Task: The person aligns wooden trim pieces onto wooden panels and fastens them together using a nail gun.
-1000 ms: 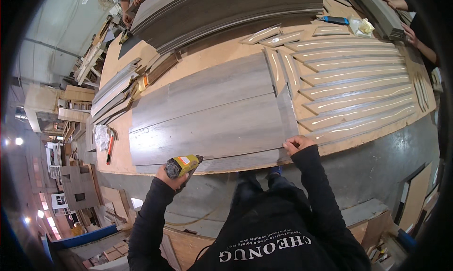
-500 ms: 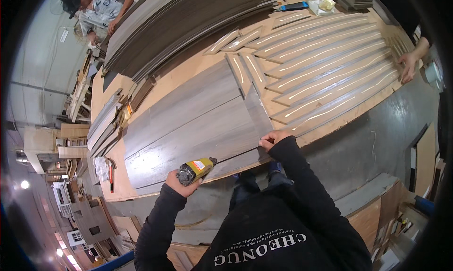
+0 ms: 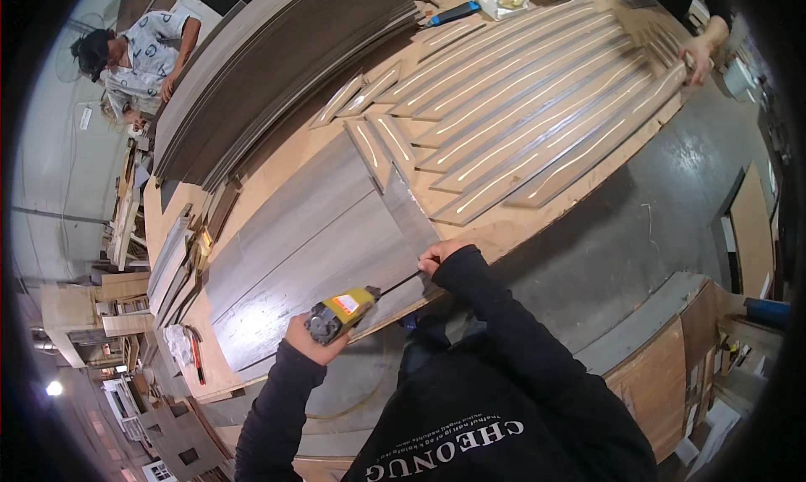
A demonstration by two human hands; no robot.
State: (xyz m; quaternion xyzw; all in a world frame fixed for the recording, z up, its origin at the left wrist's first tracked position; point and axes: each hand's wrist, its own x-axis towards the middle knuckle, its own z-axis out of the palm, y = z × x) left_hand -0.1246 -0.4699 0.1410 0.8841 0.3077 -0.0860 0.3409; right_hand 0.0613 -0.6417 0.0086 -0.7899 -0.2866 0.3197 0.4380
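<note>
A wide brown wooden tabletop [image 3: 277, 167] carries long grey laminate planks [image 3: 311, 247] lying flat near its front edge. At that edge the left hand [image 3: 306, 341] has its grip clamped on a yellow-and-grey tape measure [image 3: 340, 311], while the right hand [image 3: 438, 254] pinches the thin dark tape blade [image 3: 401, 285] against the plank end.

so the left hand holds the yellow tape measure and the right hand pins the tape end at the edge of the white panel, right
Not quite: the head view shows the panel is grey, not white. The left hand does hold the yellow tape measure, and the right hand pins the tape end at the panel's edge.
</note>
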